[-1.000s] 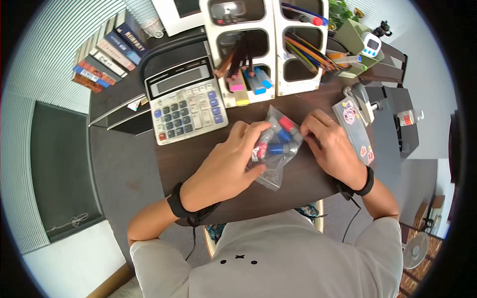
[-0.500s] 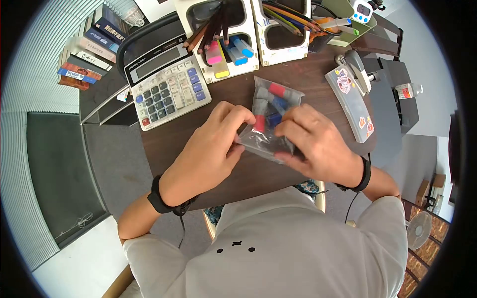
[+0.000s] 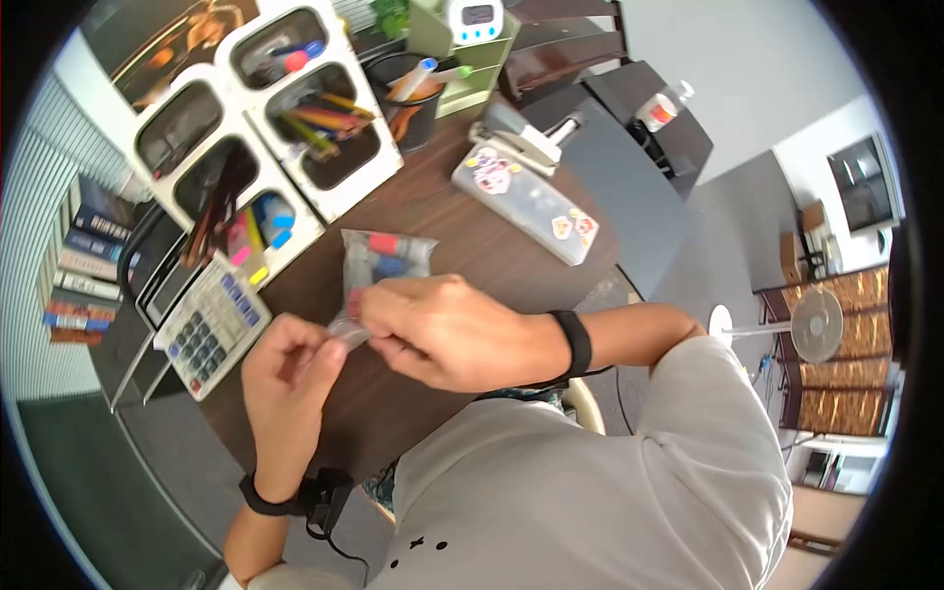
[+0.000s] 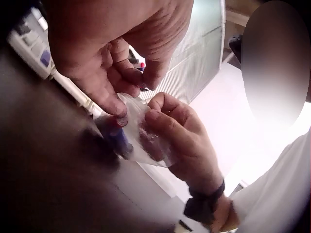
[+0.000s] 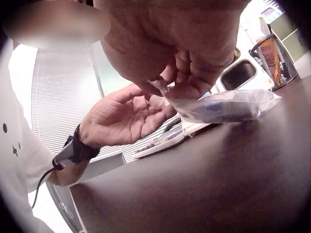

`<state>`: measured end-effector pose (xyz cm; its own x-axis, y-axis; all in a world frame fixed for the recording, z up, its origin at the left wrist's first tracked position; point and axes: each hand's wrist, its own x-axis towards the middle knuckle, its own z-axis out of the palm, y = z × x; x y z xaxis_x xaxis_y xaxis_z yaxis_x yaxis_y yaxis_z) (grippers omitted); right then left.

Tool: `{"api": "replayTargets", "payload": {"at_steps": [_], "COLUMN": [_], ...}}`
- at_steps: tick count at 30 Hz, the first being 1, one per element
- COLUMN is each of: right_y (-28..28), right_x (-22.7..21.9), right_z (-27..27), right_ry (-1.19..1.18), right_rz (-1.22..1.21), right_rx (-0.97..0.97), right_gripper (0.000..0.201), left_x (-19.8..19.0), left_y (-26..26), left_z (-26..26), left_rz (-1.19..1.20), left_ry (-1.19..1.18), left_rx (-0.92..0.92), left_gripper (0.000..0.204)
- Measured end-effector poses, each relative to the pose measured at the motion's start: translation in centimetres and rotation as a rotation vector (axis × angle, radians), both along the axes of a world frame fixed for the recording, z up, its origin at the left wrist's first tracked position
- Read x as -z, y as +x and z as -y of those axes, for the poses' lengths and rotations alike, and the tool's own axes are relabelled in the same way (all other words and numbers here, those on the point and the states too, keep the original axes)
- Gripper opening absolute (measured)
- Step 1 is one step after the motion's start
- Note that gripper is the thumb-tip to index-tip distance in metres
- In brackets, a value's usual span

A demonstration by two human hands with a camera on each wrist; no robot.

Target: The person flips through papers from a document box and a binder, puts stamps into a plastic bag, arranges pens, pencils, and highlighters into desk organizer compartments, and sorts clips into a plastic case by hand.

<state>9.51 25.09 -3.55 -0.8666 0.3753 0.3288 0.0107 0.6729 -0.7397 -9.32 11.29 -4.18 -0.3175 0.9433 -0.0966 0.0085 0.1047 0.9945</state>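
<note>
A clear plastic bag [image 3: 359, 258] holds several short tubes in red, blue and grey. In the head view it lies over the desk, its near end between my hands. My left hand [image 3: 285, 379] pinches the bag's near edge between thumb and fingers. Curled fingers of my right hand [image 3: 442, 329] grip the same end just beside it, covering part of the bag. The right wrist view shows the bag [image 5: 228, 108] stretching away from the right fingers low over the desk. Seen from the left wrist, the bag's film [image 4: 146, 145] spans both hands' fingertips.
A calculator [image 3: 221, 320] lies at the left, before a white organizer [image 3: 339, 202] with pencils and highlighters. Beyond the bag are a stickered pencil case [image 3: 531, 202], a stapler-like tool [image 3: 531, 146] and a mesh pen cup [image 3: 418, 128]. Books [image 3: 88, 261] stand far left.
The head view has swung to the right. My right hand has moved in close to the left, and both now grip the bag's near end. Earlier the hands were apart at its sides.
</note>
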Motion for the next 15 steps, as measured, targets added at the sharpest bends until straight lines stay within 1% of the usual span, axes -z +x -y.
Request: {"api": "replayTargets", "payload": {"at_steps": [1, 2, 4, 5, 7, 8, 9, 11, 12, 13, 15], "right_y": [-0.1, 0.0, 0.2, 0.1, -0.1, -0.5, -0.6, -0.7, -0.7, -0.7, -0.8], "right_x": [0.1, 0.0, -0.3, -0.1, -0.1, 0.6, 0.7, 0.6, 0.6, 0.5, 0.2], "right_z": [0.0, -0.2, -0.4, -0.3, -0.1, 0.1, 0.1, -0.1, -0.3, -0.4, -0.6], "right_ry": [-0.013, -0.002, -0.087, -0.071, -0.171, -0.144, -0.136, -0.211, -0.289, -0.288, -0.364], "right_rz": [-0.007, -0.007, -0.006, -0.010, -0.087, -0.130, -0.132, -0.104, -0.095, -0.095, -0.058], "right_rx": [-0.003, 0.016, 0.021, 0.035, -0.032, -0.036, -0.031, -0.080, -0.095, -0.092, -0.117], "right_gripper": [0.018, 0.018, 0.018, 0.018, 0.018, 0.020, 0.020, 0.022, 0.017, 0.017, 0.014], "left_x": [-0.1, -0.1, -0.1, 0.0, -0.6, 0.0, 0.3, 0.7, 1.1, 1.1, 1.3], "left_y": [0.1, 0.1, 0.3, 0.4, 0.8, 1.1, 1.2, 1.4, 1.3, 1.0, 0.8], "left_z": [0.2, 0.4, 0.6, 0.3, -0.2, -0.2, -0.3, -0.4, -0.4, -0.3, -0.4], "left_rz": [-0.026, -0.025, 0.045, 0.042, 0.112, 0.096, 0.095, 0.137, 0.131, 0.128, 0.124], "left_ry": [0.038, 0.049, 0.065, 0.080, -0.052, -0.063, -0.055, 0.036, 0.044, 0.024, 0.010], "left_rx": [-0.046, -0.027, -0.051, -0.036, 0.160, 0.158, 0.164, 0.118, 0.121, 0.110, 0.100], "left_gripper": [0.013, 0.013, 0.012, 0.012, 0.014, 0.020, 0.020, 0.023, 0.023, 0.023, 0.023]}}
